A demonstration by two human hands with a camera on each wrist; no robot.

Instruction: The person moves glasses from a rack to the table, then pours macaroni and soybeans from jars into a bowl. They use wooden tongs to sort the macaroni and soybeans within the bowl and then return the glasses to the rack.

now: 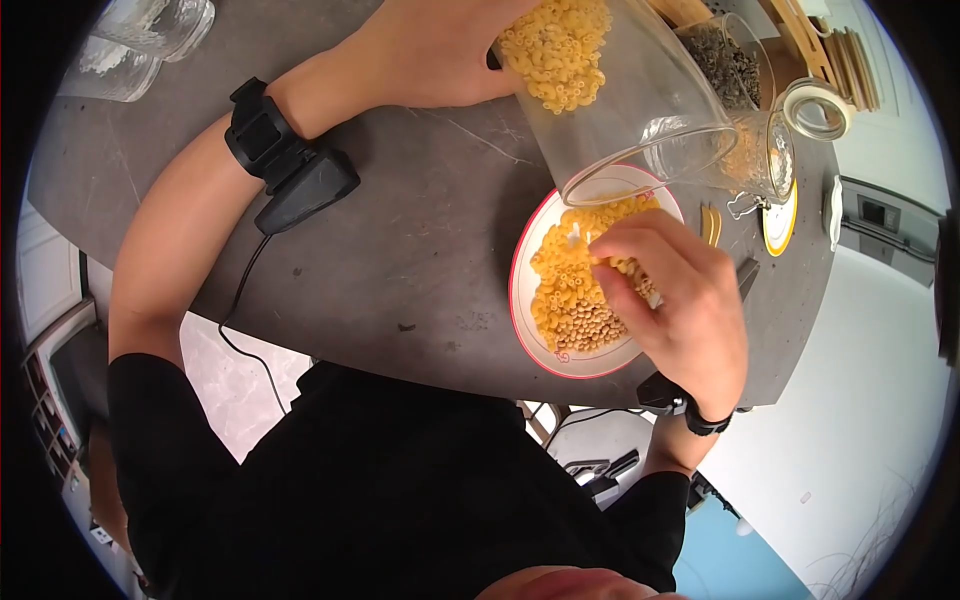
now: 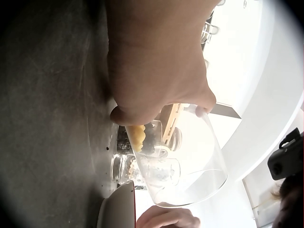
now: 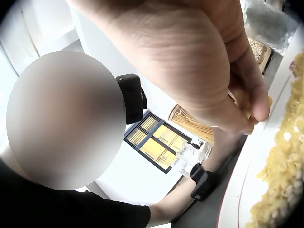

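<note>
My left hand (image 1: pixel 440 55) grips a large clear glass jar (image 1: pixel 650 90) by its base end. The jar lies tilted with its mouth over a white, red-rimmed bowl (image 1: pixel 519 290). Elbow macaroni (image 1: pixel 560 55) sits toward the jar's bottom. In the bowl are more macaroni (image 1: pixel 560 265) and round beige beans (image 1: pixel 585 328). Above the bowl, my right hand (image 1: pixel 690 300) has thumb and fingers brought together. In the right wrist view the right hand (image 3: pixel 190 71) pinches a bit of macaroni, mostly hidden by the fingers.
A smaller glass jar (image 1: pixel 765 150) with a wire clasp stands beyond the bowl, near a jar of dark dried contents (image 1: pixel 720 65). A yellow-rimmed lid (image 1: pixel 780 225) lies to the right. Clear glasses (image 1: pixel 120 65) stand at the far left of the grey table (image 1: pixel 400 260).
</note>
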